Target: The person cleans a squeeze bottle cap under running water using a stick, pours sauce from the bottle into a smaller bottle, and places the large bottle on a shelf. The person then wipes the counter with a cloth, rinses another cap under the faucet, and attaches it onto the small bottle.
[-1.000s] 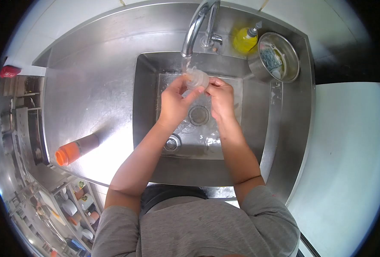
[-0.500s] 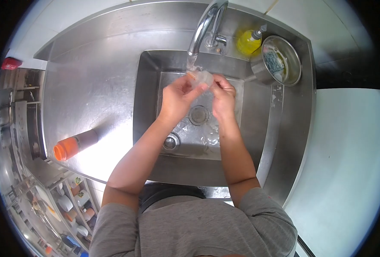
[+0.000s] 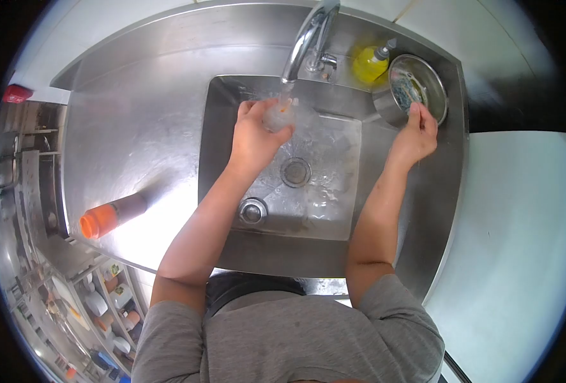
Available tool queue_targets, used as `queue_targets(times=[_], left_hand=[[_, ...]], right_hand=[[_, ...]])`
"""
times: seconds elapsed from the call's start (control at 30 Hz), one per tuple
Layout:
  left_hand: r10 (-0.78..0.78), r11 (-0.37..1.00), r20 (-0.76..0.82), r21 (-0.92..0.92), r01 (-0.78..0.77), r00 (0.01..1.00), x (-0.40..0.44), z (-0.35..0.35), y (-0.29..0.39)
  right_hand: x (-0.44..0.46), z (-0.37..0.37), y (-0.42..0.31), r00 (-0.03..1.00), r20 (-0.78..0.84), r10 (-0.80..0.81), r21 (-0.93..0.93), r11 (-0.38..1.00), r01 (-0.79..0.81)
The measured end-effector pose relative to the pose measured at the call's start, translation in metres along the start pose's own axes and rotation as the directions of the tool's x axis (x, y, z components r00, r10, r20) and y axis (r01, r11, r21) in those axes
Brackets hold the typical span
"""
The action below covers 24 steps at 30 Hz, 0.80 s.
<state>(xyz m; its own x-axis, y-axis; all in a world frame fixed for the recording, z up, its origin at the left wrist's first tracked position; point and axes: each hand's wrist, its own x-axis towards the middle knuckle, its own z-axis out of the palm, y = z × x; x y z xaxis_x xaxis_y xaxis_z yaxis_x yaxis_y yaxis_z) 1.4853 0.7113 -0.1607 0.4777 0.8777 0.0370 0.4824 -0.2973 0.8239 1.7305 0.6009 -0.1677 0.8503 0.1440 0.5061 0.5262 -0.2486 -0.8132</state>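
Under the tap, my left hand grips a small translucent plastic piece with an orange spot on it. Water from the tap runs onto this piece and splashes beside it. Over at the right, my right hand is at the near rim of a round metal pot. Its fingertips are pinched together, and whether anything is between them cannot be made out. Inside the pot lies a blue-green scouring sponge, partly hidden by the pot's wall and my fingertips.
The steel sink has a round drain, and a metal strainer sits at its lower left. A yellow soap bottle stands beside the pot. On the left counter lies an orange-and-grey bottle. Shelves with dishes are at lower left.
My right hand has let go of the translucent piece and moved right to the pot. My left hand keeps the piece under the water, slightly further left.
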Motion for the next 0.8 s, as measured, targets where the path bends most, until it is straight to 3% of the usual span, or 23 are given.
queue_targets(times=[0.03, 0.13, 0.17, 0.2, 0.27, 0.37, 0.4, 0.5, 0.6, 0.7, 0.8], left_hand=[[0.018, 0.999, -0.003, 0.029, -0.018, 1.000, 0.000, 0.002, 0.000], [0.065, 0.993, -0.042, 0.101, -0.061, 0.997, 0.003, 0.007, 0.002], [0.076, 0.990, -0.056, 0.123, -0.068, 0.996, 0.002, 0.008, 0.001], [0.079, 0.989, -0.049, 0.132, -0.071, 0.996, 0.002, 0.007, 0.001], [0.084, 0.985, -0.032, 0.151, -0.078, 0.996, 0.002, 0.006, 0.001], [0.115, 0.978, -0.072, 0.182, -0.100, 0.991, 0.001, -0.003, -0.004], [0.119, 0.978, -0.072, 0.180, -0.105, 0.990, -0.001, -0.004, -0.005], [0.085, 0.985, -0.056, 0.156, -0.075, 0.995, -0.005, -0.002, -0.004], [0.020, 0.990, -0.039, 0.139, -0.015, 0.999, -0.002, -0.005, 0.001], [0.068, 0.984, -0.067, 0.171, -0.056, 0.995, 0.000, -0.009, -0.010], [0.134, 0.975, -0.089, 0.192, -0.115, 0.987, -0.001, -0.004, -0.021]], right_hand=[[0.009, -0.001, 0.003, 0.990, -0.004, -0.139, -0.168, 0.976, 0.136], [-0.009, 0.015, -0.032, 0.985, 0.078, -0.157, -0.127, 0.978, 0.166], [-0.030, 0.024, -0.045, 0.954, 0.289, -0.081, 0.083, 0.995, 0.059], [-0.051, 0.033, -0.053, 0.867, 0.495, -0.049, 0.260, 0.961, -0.095], [-0.083, 0.051, -0.054, 0.541, 0.841, -0.010, 0.230, 0.911, -0.341], [-0.101, 0.069, -0.050, 0.419, 0.908, 0.010, 0.248, 0.793, -0.557], [-0.103, 0.071, -0.053, 0.424, 0.905, -0.015, 0.268, 0.794, -0.545], [-0.108, 0.081, -0.055, 0.579, 0.809, -0.107, 0.234, 0.961, -0.149], [-0.110, 0.086, -0.053, 0.527, 0.850, 0.012, 0.256, 0.865, -0.432], [-0.099, 0.077, -0.050, 0.214, 0.974, 0.072, 0.094, 0.732, -0.675], [-0.109, 0.077, -0.050, 0.322, 0.947, 0.017, 0.213, 0.716, -0.665]])
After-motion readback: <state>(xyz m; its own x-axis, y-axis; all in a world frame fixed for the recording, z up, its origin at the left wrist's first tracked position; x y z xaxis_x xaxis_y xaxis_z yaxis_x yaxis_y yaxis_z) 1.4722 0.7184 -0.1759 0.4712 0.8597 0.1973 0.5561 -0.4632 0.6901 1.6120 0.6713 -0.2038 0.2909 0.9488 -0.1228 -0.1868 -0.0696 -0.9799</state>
